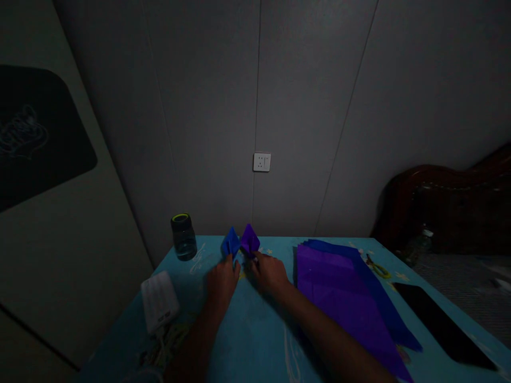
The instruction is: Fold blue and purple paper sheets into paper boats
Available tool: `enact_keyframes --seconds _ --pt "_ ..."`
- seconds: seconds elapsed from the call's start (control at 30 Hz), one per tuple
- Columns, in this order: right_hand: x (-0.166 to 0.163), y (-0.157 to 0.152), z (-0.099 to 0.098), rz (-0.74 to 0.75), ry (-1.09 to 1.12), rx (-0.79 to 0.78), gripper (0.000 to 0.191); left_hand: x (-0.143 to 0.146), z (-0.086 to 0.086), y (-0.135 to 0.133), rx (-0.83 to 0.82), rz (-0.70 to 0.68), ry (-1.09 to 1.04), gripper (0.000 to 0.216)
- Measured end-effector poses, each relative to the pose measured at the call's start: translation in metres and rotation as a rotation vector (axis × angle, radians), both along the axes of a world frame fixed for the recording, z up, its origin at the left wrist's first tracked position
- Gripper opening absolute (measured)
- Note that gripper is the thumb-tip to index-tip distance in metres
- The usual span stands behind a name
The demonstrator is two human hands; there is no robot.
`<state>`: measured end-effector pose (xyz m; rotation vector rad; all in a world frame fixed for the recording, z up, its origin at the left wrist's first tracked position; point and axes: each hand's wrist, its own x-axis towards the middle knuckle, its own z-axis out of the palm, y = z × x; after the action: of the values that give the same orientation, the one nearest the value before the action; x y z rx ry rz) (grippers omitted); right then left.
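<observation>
Near the far edge of the table, a blue folded paper piece (231, 243) stands pointed end up, its lower end pinched in my left hand (223, 277). Just to its right is a purple folded paper piece (250, 240), also diamond-shaped and pointing up. The fingers of my right hand (269, 270) close on the bottom of that purple piece. The two pieces sit side by side, close together. Dim light hides the exact folds and the fingertips.
Purple paper sheets (339, 292) overlap blue sheets (383, 303) on the right. Beyond lie yellow-handled scissors (379, 269) and a black phone-like slab (439, 322). At left are a dark bottle (184, 239) and a white power bank (159, 300) with a cable. A wall backs the table (255, 335).
</observation>
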<state>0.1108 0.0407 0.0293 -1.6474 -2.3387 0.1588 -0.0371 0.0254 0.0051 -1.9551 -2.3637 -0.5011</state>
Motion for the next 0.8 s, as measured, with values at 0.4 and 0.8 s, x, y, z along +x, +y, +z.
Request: enact_keyframes --seconds 0.4,0.8 --pt "0.181 -0.128 -0.040 0.123 -0.010 -0.001 0.050 0.038 -0.003 -0.029 -0.071 -0.329 -0.099 0.026" --pt "0.202 -0.133 -0.050 0.154 -0.043 0.093 0.035 0.047 -0.012 -0.032 -0.091 -0.544 -0.418 0.032"
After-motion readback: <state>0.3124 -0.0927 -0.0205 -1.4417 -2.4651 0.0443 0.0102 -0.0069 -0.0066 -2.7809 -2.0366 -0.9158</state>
